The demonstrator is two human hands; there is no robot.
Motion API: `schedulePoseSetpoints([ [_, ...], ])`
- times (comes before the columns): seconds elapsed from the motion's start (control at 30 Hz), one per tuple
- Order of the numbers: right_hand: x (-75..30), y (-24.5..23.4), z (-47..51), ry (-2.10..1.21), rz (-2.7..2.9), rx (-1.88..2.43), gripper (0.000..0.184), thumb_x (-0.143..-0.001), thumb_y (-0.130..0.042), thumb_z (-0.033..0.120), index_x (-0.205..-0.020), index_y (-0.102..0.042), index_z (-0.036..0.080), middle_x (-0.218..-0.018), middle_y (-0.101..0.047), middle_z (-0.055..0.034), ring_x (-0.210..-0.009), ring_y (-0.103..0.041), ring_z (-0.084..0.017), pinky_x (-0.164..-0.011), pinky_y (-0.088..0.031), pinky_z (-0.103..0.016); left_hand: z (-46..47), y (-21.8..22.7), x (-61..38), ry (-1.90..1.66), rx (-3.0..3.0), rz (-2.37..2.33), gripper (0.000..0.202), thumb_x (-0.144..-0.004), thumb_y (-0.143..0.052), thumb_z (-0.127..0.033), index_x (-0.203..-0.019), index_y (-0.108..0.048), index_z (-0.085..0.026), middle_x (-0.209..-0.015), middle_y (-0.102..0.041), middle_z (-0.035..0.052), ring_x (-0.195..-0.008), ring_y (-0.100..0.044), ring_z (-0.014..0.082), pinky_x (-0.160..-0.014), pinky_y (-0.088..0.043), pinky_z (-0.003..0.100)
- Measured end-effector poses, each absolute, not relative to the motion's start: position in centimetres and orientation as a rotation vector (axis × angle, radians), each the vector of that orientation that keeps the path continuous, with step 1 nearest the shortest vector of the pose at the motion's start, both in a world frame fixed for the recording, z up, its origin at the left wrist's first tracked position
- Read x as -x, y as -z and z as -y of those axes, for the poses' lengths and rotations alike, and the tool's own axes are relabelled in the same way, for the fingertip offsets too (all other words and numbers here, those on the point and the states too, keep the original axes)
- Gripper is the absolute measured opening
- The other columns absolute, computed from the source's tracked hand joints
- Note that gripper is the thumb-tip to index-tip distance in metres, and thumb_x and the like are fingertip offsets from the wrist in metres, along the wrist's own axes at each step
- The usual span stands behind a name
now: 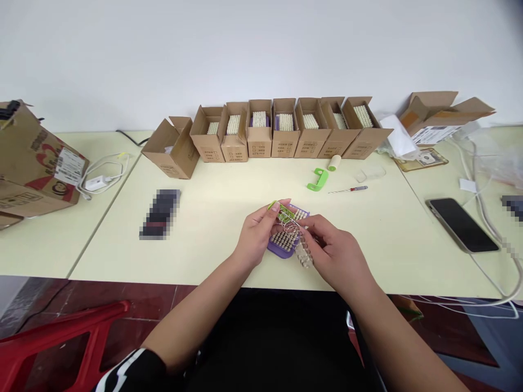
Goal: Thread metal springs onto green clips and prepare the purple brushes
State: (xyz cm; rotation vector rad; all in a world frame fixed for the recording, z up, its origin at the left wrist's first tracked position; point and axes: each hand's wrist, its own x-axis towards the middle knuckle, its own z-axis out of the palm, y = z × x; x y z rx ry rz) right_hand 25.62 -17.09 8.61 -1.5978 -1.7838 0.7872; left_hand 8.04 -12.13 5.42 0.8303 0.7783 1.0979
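Wire rings (291, 227): thin metal loops, held just above the purple tray between both hands; they look light, springy and prone to tangling, so the green plastic bar is probably the safer place to take hold.
Large carton (35, 158): printed cardboard at the far left, on the table's left section, with a white label on its side.
White charger (96, 184): lying just beside the carton, its cable looped.
Pixelated object (160, 214): flat and dark on the table (106, 256), too obscured to identify.
Row of open cartons (286, 141): along the back edge, most showing packed rows of cream studs, with purple showing in some; the leftmost carton (171, 149) shows no contents.
Left hand (257, 234): fingers (278, 208) clenched, pinching a green plastic bar (281, 210) that appears joined to the rings.
Purple tray (278, 251): under both hands, studded with cream pegs, apparently stiff and easy to lift by its rim.
Cream strip (304, 255): a beaded length hanging beside the tray, close to the right hand.
Right hand (333, 245): fingers (312, 231) curled in at the rings; whether they grip or merely touch cannot be told.
Loose tools: a green plastic clip (317, 179), a cream roll (334, 162) and a small screwdriver (347, 190) lie beyond the hands.
Phone (461, 225): dark, face-up at the right, near a white cable (486, 201).
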Motion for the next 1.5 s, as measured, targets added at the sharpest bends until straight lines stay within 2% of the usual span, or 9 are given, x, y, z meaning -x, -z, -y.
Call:
schedulePoseSetpoints([
  [0.2, -25.5, -9.5, 18.1, -0.596, 1.841, 1.645, 0.023, -0.105, -0.054, 0.043, -0.115, -0.07, 0.029, -0.087, -0.077, -0.0005, -0.067, -0.069, -0.018, -0.062, -0.048, -0.03, 12.4, -5.9, -8.1, -1.132, -0.831, -0.75, 0.046, -0.096, -0.071, -0.056, -0.125, -0.078, -0.02, -0.13, -0.076, 0.0119, -0.109, -0.075, 0.0257, -0.094, -0.061, 0.04],
  [0.4, -26.2, -9.9, 18.8, -0.647, 1.724, 1.681, 0.025, -0.104, -0.057, 0.048, -0.114, -0.071, 0.03, -0.08, -0.073, 0.0008, -0.065, -0.066, -0.018, -0.061, -0.048, -0.029, 12.5, -6.2, -7.4, -1.119, -0.795, -0.713, 0.043, -0.098, -0.069, -0.053, -0.125, -0.077, -0.02, -0.132, -0.075, 0.0128, -0.104, -0.076, 0.0243, -0.097, -0.061, 0.041],
  [0.67, -25.4, -10.8, 18.4, -0.663, 1.708, 1.634, 0.027, -0.103, -0.058, 0.047, -0.117, -0.075, 0.03, -0.08, -0.076, -0.0002, -0.059, -0.064, -0.017, -0.058, -0.047, -0.03, 12.9, -6.4, -7.8, -1.107, -0.771, -0.646, 0.036, -0.096, -0.074, -0.046, -0.12, -0.08, -0.02, -0.134, -0.074, 0.0126, -0.121, -0.072, 0.0282, -0.108, -0.057, 0.045],
  [0.87, -25.5, -11.8, 18.0, -0.63, 1.731, 1.686, 0.026, -0.1, -0.06, 0.045, -0.111, -0.078, 0.031, -0.071, -0.073, 0.0013, -0.052, -0.058, -0.016, -0.053, -0.043, -0.029, 12.9, -6.0, -7.9, -1.133, -0.821, -0.666, 0.033, -0.096, -0.074, -0.045, -0.121, -0.081, -0.023, -0.136, -0.073, 0.0112, -0.123, -0.071, 0.028, -0.112, -0.055, 0.047],
  [1.07, -26.1, -12.8, 17.2, -0.883, 1.695, 1.72, 0.02, -0.097, -0.06, 0.04, -0.098, -0.076, 0.029, -0.071, -0.073, 0.0018, -0.047, -0.054, -0.014, -0.045, -0.037, -0.027, 12.9, -4.8, -8.2, -1.19, -0.963, -0.72, 0.035, -0.097, -0.073, -0.047, -0.123, -0.08, -0.025, -0.139, -0.071, 0.0104, -0.13, -0.066, 0.0293, -0.114, -0.053, 0.048],
  [1.2, -26.6, -13.4, 16.8, -1.021, 1.695, 1.696, 0.02, -0.098, -0.057, 0.039, -0.097, -0.074, 0.028, -0.072, -0.073, 0.0018, -0.044, -0.053, -0.013, -0.043, -0.036, -0.027, 13.1, -4.7, -8.4, -1.243, -1.091, -0.783, 0.032, -0.099, -0.07, -0.046, -0.122, -0.08, -0.026, -0.141, -0.068, 0.0099, -0.136, -0.062, 0.0296, -0.115, -0.052, 0.048],
  [1.33, -26.5, -13.7, 16.7, -0.839, 1.804, 1.686, 0.021, -0.099, -0.055, 0.039, -0.093, -0.072, 0.028, -0.065, -0.069, 0.002, -0.046, -0.054, -0.015, -0.048, -0.035, -0.029, 13.3, -5.0, -8.5, -1.262, -1.154, -0.837, 0.031, -0.101, -0.067, -0.046, -0.124, -0.079, -0.028, -0.142, -0.068, 0.0087, -0.13, -0.066, 0.0278, -0.116, -0.052, 0.048],
  [1.5, -25.7, -13.6, 16.9, -0.645, 1.879, 1.772, 0.023, -0.101, -0.053, 0.039, -0.089, -0.069, 0.028, -0.061, -0.066, 0.0027, -0.048, -0.055, -0.016, -0.05, -0.029, -0.029, 13.3, -5.0, -8.8, -1.295, -1.171, -0.865, 0.032, -0.102, -0.067, -0.047, -0.126, -0.078, -0.029, -0.142, -0.069, 0.0086, -0.126, -0.069, 0.0267, -0.114, -0.054, 0.048],
])
